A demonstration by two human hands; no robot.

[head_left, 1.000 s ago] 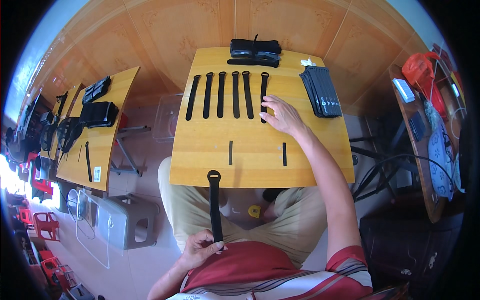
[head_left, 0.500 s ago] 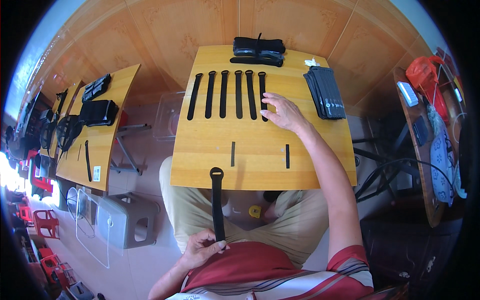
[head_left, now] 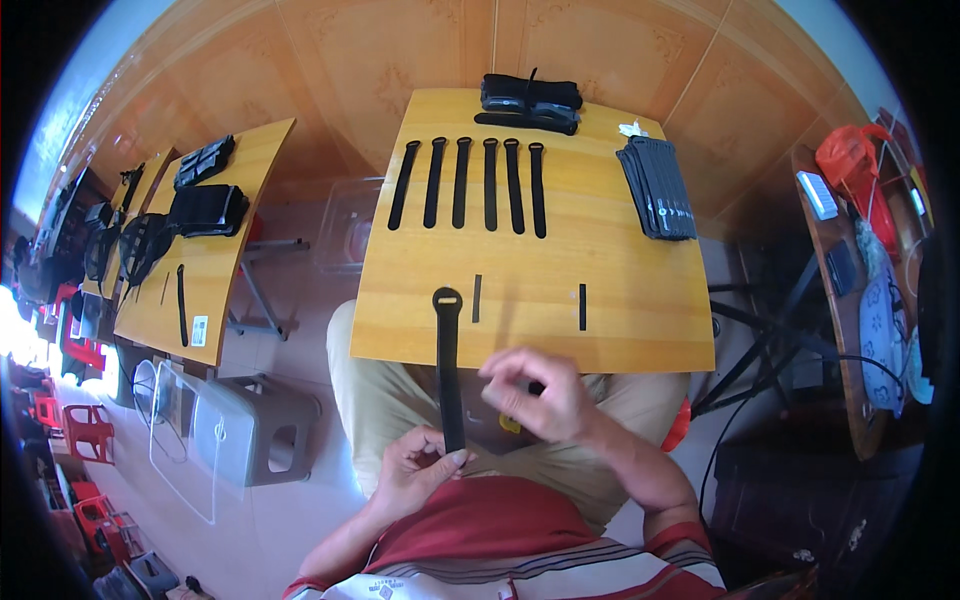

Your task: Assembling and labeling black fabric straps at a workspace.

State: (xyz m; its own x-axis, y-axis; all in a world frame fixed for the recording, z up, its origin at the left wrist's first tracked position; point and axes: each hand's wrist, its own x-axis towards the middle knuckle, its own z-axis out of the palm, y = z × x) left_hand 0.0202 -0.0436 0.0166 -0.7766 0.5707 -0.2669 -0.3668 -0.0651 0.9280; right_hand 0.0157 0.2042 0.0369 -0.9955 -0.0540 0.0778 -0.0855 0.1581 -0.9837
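Observation:
A black hook-and-loop strap with a slotted loop end is pinched at its lower end by my left hand, close to my belly. It stands up in front of the table's near edge, loop end away from me. To the right of that strap, my right hand hovers over my lap, its fingers bent and apart with nothing visible in them. On the table, several like straps lie in a row, loop ends away from me. Two short dark strips are on the near half.
A bundle of black straps sits at the table's far edge. Stacked dark straps lie at the right side. Another table with black items and a grey stool are on the left. A shelf with a red bag is right.
My right hand has come back from the rightmost strap of the row to beside the held strap. The left hand still holds its strap, a little further right. The view has shifted slightly.

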